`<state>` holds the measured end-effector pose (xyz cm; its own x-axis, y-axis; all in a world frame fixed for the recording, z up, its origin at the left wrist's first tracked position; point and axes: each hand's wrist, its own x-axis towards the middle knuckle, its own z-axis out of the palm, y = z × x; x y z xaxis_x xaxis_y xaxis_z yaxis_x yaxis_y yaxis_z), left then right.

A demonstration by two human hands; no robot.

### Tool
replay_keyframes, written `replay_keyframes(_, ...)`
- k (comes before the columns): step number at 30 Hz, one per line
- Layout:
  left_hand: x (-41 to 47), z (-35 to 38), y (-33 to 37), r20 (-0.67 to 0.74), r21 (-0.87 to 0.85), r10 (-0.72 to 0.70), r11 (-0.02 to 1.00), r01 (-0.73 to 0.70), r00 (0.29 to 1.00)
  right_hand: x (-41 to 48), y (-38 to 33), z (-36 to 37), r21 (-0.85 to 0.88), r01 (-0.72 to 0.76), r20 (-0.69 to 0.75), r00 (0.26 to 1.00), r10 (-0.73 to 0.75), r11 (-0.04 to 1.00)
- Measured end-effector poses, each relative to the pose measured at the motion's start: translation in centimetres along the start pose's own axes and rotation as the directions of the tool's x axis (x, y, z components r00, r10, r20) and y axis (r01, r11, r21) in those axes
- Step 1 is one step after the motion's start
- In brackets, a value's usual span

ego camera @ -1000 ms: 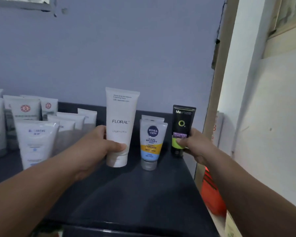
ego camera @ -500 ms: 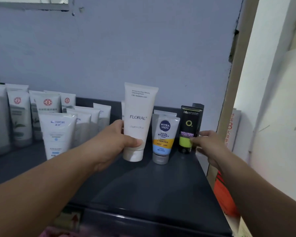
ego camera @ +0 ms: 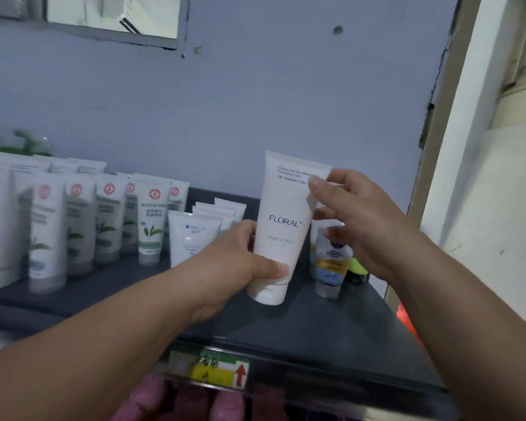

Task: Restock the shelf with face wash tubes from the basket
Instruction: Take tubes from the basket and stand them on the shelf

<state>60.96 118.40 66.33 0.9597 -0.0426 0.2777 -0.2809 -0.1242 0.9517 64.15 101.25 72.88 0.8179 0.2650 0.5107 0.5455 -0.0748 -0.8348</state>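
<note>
A tall white tube marked FLORAL [ego camera: 286,214] is tilted, its cap just above the dark shelf [ego camera: 316,329]. My left hand [ego camera: 234,262] grips its lower part, thumb across the front near the cap. My right hand [ego camera: 356,226] pinches the tube's upper right edge, thumb in front. Behind that hand stand a blue and yellow Nivea tube [ego camera: 330,268] and a black tube with a green band [ego camera: 357,268], both partly hidden. No basket is in view.
Rows of white face wash tubes [ego camera: 152,220] fill the shelf's left side, with a blue-labelled tube [ego camera: 190,238] nearest my left hand. A door frame [ego camera: 431,147] bounds the shelf on the right. A price label [ego camera: 219,370] is on the shelf's front lip.
My right hand has let go of the black tube and moved left onto the top of the FLORAL tube. My left hand has lifted and tilted that tube.
</note>
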Motion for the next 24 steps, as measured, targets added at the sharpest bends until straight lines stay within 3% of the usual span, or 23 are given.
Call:
replay_keyframes(7,-5.1,-7.8,1.7,0.016,0.08,0.0,0.997,-0.001,1.0,-0.2,-4.6,8.9,0.047,0.028,0.144,0.989,-0.034,0.999)
replay_keyframes(17,-11.8,-20.7,2.2,-0.268,0.255,0.006,0.965,0.065,0.963,2.1,-8.3,22.9,0.121,-0.052,0.268,0.963,0.018,0.991)
replay_keyframes(24,-15.3,-27.3,3.0,-0.435,0.277,0.043,0.957,0.088,0.9,4.1,-10.8,27.5,0.18,-0.027,0.221,0.975,-0.014,0.983)
